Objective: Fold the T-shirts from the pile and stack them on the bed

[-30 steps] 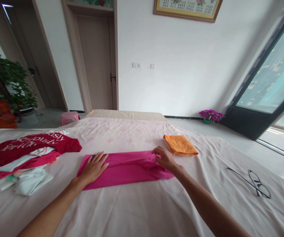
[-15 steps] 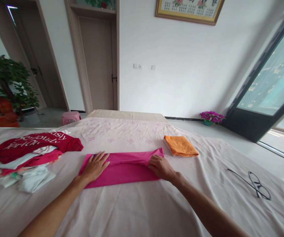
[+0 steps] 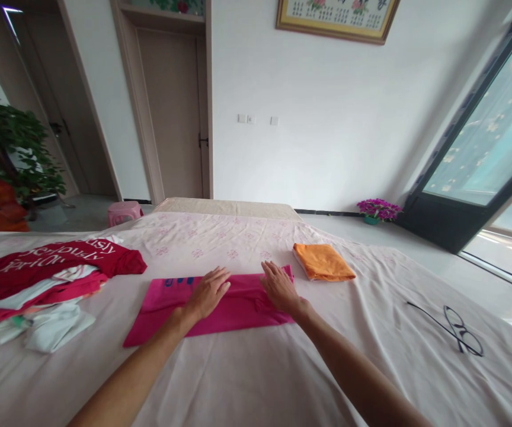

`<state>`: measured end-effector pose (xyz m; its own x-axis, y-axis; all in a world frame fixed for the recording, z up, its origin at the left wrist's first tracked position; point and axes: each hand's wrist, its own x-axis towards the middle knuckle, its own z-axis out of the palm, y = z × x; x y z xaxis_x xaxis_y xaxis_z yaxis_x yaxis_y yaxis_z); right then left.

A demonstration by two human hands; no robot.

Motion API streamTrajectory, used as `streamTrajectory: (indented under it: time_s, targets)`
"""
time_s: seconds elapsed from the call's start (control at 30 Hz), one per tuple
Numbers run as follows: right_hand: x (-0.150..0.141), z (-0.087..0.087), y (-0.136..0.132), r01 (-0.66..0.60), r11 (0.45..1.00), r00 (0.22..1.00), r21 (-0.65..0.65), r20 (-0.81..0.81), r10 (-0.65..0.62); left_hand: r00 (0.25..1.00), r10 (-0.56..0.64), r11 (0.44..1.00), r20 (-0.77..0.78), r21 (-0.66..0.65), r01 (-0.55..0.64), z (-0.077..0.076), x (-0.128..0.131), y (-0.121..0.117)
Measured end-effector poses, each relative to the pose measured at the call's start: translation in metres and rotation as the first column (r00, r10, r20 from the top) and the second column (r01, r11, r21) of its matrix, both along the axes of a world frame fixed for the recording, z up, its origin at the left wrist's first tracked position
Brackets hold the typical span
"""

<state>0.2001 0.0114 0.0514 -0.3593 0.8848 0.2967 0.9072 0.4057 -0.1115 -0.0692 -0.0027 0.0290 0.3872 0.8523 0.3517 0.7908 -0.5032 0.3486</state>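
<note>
Left hand (image 3: 208, 293) and right hand (image 3: 280, 289), fingers spread flat, are palms down over the folded magenta garment (image 3: 240, 309), which rests on the floral sheet (image 3: 247, 379) between a clothes pile (image 3: 56, 273) and a folded orange cloth (image 3: 325, 261)

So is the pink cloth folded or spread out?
Folded: the pink cloth lies in a long, narrow strip, with a lighter band and a darker band running along it.
</note>
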Motion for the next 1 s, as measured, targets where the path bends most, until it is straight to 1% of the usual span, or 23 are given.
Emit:
streamTrajectory:
  time_s: [0.03, 0.1, 0.17, 0.27, 0.33, 0.43, 0.5, 0.57, 0.63, 0.7, 0.77, 0.83, 0.9, 1.0]
  targets:
    - [-0.001, -0.008, 0.003, -0.008, 1.0, 0.999, -0.015, 0.05, 0.008, 0.999, -0.038, 0.999, -0.015, -0.039, 0.037, -0.002, 0.008, 0.0]
    - [0.002, -0.021, 0.008, -0.007, 0.998, 0.99, -0.055, 0.138, 0.015, 0.993, -0.077, 0.992, -0.09, -0.111, 0.067, -0.008, 0.015, -0.001]
    - [0.011, -0.029, 0.011, 0.036, 0.996, 0.981, -0.081, 0.191, -0.019, 0.982, -0.077, 0.988, -0.173, -0.143, 0.052, -0.014, 0.01, -0.001]
    - [0.027, -0.033, 0.015, 0.121, 0.987, 0.974, -0.103, 0.204, -0.098, 0.965, -0.038, 0.989, -0.259, -0.147, 0.0, -0.019, -0.015, 0.0]
    - [0.035, -0.031, 0.016, 0.142, 0.982, 0.974, -0.127, 0.197, -0.115, 0.955, -0.003, 0.991, -0.296, -0.127, -0.037, -0.021, -0.038, 0.0]
    - [0.038, -0.025, 0.016, 0.166, 0.975, 0.974, -0.15, 0.182, -0.138, 0.942, 0.069, 0.993, -0.329, -0.065, -0.096, -0.025, -0.071, -0.003]
    - [0.034, -0.018, 0.013, 0.162, 0.982, 0.977, -0.101, 0.154, -0.145, 0.937, 0.121, 0.989, -0.329, -0.043, -0.143, -0.028, -0.087, -0.006]
    - [0.025, -0.008, 0.006, 0.085, 0.996, 0.992, -0.037, 0.095, -0.081, 0.937, 0.15, 0.985, -0.315, -0.039, -0.171, -0.029, -0.095, -0.008]
    - [0.012, 0.001, -0.003, -0.062, 0.998, 0.998, -0.015, 0.024, 0.062, 0.94, 0.158, 0.984, -0.302, -0.036, -0.176, -0.03, -0.098, -0.009]
    - [-0.002, 0.008, -0.013, -0.208, 0.977, 0.978, -0.042, -0.029, 0.207, 0.941, 0.16, 0.984, -0.298, -0.028, -0.176, -0.029, -0.098, -0.01]
    - [-0.016, 0.01, -0.021, -0.301, 0.951, 0.953, -0.072, -0.042, 0.299, 0.941, 0.163, 0.984, -0.297, -0.02, -0.177, -0.029, -0.096, -0.01]
    - [-0.028, 0.008, -0.024, -0.327, 0.94, 0.945, -0.097, -0.026, 0.326, 0.941, 0.166, 0.984, -0.296, -0.016, -0.178, -0.028, -0.095, -0.01]
    - [-0.036, 0.005, -0.024, -0.295, 0.949, 0.955, -0.107, -0.008, 0.296, 0.942, 0.172, 0.983, -0.287, -0.009, -0.182, -0.029, -0.095, -0.01]
    - [-0.04, 0.002, -0.02, -0.252, 0.961, 0.968, -0.118, -0.014, 0.252, 0.946, 0.176, 0.983, -0.272, 0.006, -0.181, -0.031, -0.097, -0.009]
